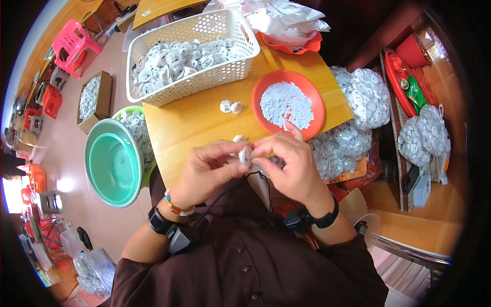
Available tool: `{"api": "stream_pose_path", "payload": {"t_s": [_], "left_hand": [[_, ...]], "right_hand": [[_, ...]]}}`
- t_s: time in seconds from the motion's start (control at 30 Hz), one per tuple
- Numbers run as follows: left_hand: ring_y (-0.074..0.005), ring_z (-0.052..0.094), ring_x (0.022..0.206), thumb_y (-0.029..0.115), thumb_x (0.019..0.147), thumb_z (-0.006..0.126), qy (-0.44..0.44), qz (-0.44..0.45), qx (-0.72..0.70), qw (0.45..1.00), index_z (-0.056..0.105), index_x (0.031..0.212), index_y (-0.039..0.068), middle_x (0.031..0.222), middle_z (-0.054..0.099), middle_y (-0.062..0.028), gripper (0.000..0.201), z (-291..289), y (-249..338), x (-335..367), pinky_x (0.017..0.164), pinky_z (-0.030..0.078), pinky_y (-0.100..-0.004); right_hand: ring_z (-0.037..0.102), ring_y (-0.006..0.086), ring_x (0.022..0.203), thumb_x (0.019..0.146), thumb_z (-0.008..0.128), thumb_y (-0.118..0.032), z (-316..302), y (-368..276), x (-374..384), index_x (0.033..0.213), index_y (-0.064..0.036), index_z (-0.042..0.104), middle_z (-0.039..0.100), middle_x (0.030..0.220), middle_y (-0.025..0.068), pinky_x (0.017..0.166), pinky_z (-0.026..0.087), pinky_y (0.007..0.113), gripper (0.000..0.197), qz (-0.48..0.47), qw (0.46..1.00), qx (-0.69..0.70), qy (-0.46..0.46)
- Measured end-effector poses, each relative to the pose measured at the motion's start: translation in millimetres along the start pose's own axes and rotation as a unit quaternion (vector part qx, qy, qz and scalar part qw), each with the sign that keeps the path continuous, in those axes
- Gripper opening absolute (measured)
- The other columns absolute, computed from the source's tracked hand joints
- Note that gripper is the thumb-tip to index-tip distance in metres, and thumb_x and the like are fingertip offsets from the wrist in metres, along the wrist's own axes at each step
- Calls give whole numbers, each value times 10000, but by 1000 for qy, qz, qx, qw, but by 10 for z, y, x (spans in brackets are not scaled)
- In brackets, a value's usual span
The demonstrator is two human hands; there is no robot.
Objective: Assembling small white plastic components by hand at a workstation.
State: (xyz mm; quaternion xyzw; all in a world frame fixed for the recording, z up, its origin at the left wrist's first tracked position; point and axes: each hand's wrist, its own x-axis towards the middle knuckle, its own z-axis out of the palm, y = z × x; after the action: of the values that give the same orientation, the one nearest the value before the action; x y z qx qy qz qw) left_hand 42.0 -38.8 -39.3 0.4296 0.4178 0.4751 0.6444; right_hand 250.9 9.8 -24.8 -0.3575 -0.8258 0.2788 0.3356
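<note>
Above the table's near edge, my left hand (204, 166) pinches a small round white plastic part (245, 155) between thumb and fingers. My right hand (289, 161) is closed at the part's right side, thumb and forefinger drawn together; whatever is between those fingertips is too small to make out. Just beyond the fingers another white plastic part (239, 138) rests on the wooden table (179, 125). Two more loose white parts (231, 106) lie farther back. An orange-red bowl (318, 120) of small flat pale pieces stands beyond my right hand.
A white perforated basket (194, 84) of white parts stands at the table's back left. Green basins (113, 163) and a cardboard box (104, 97) are on the floor at left. Filled clear bags (363, 97) crowd the right side. A pink chair (71, 43) stands far left.
</note>
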Motion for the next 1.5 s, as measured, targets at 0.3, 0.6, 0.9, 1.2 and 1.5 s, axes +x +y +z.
{"api": "stream_pose_path", "payload": {"t_s": [0.3,0.6,0.9,1.2,1.5], "left_hand": [[-109,637,893,71,838,737,233,250,383,858,653,1254,72,1104,659,-82,424,-774,853,818,766,511,-232],[-208,672,779,125,793,761,46,139,522,840,712,1067,75,987,681,-78,283,-200,-52,526,677,541,-333],[-277,664,803,160,775,749,77,110,595,792,701,981,84,890,659,-110,225,-183,-399,606,711,536,-371],[-129,679,808,97,887,710,107,-60,30,992,606,1018,37,925,671,-47,178,-143,-10,468,654,545,-228],[-125,688,855,118,891,718,76,-122,-39,989,605,1026,64,956,698,-45,184,15,-136,284,633,522,-220]], "right_hand": [[650,252,860,803,720,-168,117,1016,94,989,-126,691,681,878,46,946,359,472,192,107,969,-203,92],[618,283,897,842,680,-147,175,1164,121,877,-102,648,662,907,87,878,367,435,65,168,959,-223,43],[631,296,903,879,633,-134,105,1205,99,906,-86,608,672,893,97,883,365,443,60,174,959,-217,58],[650,270,882,842,674,-154,59,1228,127,858,-78,635,691,906,106,866,407,451,87,280,955,28,99],[646,267,774,798,728,-195,85,1256,146,853,-101,687,673,774,62,761,414,410,117,122,957,-254,72]]}}
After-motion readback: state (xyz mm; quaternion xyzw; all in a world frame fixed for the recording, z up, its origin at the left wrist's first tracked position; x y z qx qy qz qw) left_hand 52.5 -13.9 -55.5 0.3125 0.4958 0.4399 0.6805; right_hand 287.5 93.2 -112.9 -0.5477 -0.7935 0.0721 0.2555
